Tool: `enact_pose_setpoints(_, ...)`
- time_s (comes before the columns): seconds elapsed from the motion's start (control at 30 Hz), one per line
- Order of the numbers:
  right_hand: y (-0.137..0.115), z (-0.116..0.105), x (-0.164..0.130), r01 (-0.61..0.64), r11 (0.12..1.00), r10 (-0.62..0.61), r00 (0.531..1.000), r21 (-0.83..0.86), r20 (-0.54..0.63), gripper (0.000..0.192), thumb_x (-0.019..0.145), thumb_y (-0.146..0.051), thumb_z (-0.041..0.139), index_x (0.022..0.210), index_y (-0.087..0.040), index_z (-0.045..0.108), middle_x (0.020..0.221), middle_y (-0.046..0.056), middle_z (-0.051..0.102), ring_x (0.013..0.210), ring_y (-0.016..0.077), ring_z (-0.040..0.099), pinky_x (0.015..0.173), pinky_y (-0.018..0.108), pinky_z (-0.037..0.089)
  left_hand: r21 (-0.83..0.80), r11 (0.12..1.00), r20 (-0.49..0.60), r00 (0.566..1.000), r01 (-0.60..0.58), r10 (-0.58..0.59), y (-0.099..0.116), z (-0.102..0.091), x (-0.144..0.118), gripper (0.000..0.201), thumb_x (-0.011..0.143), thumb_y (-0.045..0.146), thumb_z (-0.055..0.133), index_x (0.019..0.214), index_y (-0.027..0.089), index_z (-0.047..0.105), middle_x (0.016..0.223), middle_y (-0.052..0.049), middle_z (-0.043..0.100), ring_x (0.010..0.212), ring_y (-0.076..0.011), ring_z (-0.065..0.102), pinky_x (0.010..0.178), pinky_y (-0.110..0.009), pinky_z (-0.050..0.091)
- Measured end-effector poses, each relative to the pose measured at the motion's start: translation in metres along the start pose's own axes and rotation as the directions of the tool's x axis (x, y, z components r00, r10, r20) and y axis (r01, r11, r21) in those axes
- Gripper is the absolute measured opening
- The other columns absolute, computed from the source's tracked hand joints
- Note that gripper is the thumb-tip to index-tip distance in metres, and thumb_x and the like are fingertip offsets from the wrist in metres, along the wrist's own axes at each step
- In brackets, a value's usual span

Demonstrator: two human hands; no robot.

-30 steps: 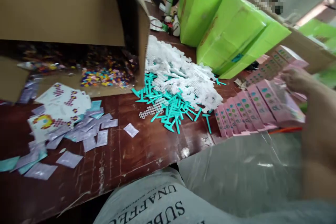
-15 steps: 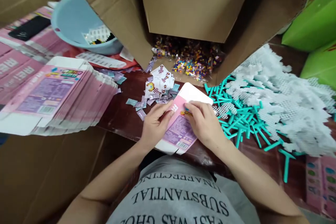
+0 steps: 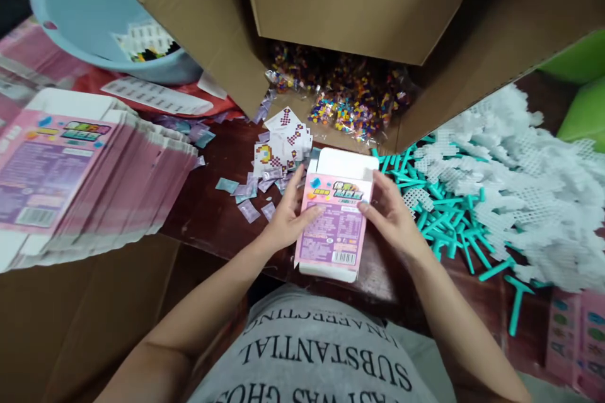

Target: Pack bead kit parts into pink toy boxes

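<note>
Between my hands is a pink and purple printed carton [image 3: 331, 233], opened out into a box shape, its white top flap [image 3: 347, 164] raised on the far side. My left hand [image 3: 290, 211] grips its left edge, thumb on the printed front. On the opposite edge my right hand [image 3: 390, 211] holds it the same way, fingers behind. Just beyond my left hand lie small printed pattern cards [image 3: 283, 141] and scattered little purple and blue sachets [image 3: 248, 192]. Close to my right hand are turquoise T-shaped plastic sticks [image 3: 447, 214].
A stack of flat cartons [image 3: 123, 176] leans at the left. Behind it stands a blue basin [image 3: 89, 44] with white pieces inside. A large cardboard box [image 3: 363, 0] at the back holds bags of colourful beads [image 3: 354, 107]. White perforated sheets [image 3: 534, 189] are heaped at the right.
The carton was flat and tilted between my hands; now it is opened into a box and more upright. My hands have moved apart to its two sides. The view has shifted slightly.
</note>
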State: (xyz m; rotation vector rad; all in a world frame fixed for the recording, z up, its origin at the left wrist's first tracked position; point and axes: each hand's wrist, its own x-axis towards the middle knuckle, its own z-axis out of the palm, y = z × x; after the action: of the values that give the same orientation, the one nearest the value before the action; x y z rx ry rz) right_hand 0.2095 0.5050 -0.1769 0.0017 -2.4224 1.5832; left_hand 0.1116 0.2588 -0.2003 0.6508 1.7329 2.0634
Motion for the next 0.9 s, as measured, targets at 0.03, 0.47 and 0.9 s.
enact_pose_setpoints(0.03, 0.006, -0.003, -0.006, -0.09, 0.989, 0.079, 0.993, 0.121, 0.087, 0.065, 0.103, -0.041, 0.069, 0.159, -0.036, 0.036, 0.146, 0.011, 0.06, 0.119, 0.0231, 0.07, 0.099, 0.048, 0.065, -0.016, 1.0, 0.08, 0.997, 0.009, -0.008, -0.005, -0.003, -0.003, 0.09, 0.094, 0.042, 0.081, 0.167, 0.035, 0.03, 0.153, -0.014, 0.063, 0.124, -0.0262, 0.073, 0.1, -0.042, 0.064)
enact_pose_setpoints(0.47, 0.004, -0.003, -0.033, -0.021, 0.988, 0.04, 0.992, 0.152, -0.121, 0.043, 0.102, -0.028, 0.073, 0.142, -0.037, 0.062, 0.121, 0.003, 0.073, 0.116, 0.0193, 0.071, 0.102, 0.04, 0.06, 0.197, 0.978, 0.027, 0.996, 0.072, -0.079, 0.024, 0.002, 0.006, 0.026, 0.105, 0.039, 0.067, 0.126, 0.024, 0.064, 0.114, -0.007, 0.077, 0.105, -0.0196, 0.075, 0.093, -0.035, 0.06)
enact_pose_setpoints(0.9, -0.023, -0.014, -0.01, -0.261, 0.938, 0.285, 0.955, 0.226, -0.078, 0.013, 0.094, -0.037, 0.082, 0.097, -0.026, 0.077, 0.097, 0.001, 0.079, 0.083, 0.0153, 0.073, 0.073, 0.027, 0.059, 0.316, 0.942, 0.021, 0.992, 0.115, -0.128, 0.046, 0.031, 0.012, 0.011, 0.103, 0.033, 0.066, 0.102, 0.021, 0.065, 0.096, -0.002, 0.071, 0.086, -0.0161, 0.066, 0.078, -0.031, 0.052)
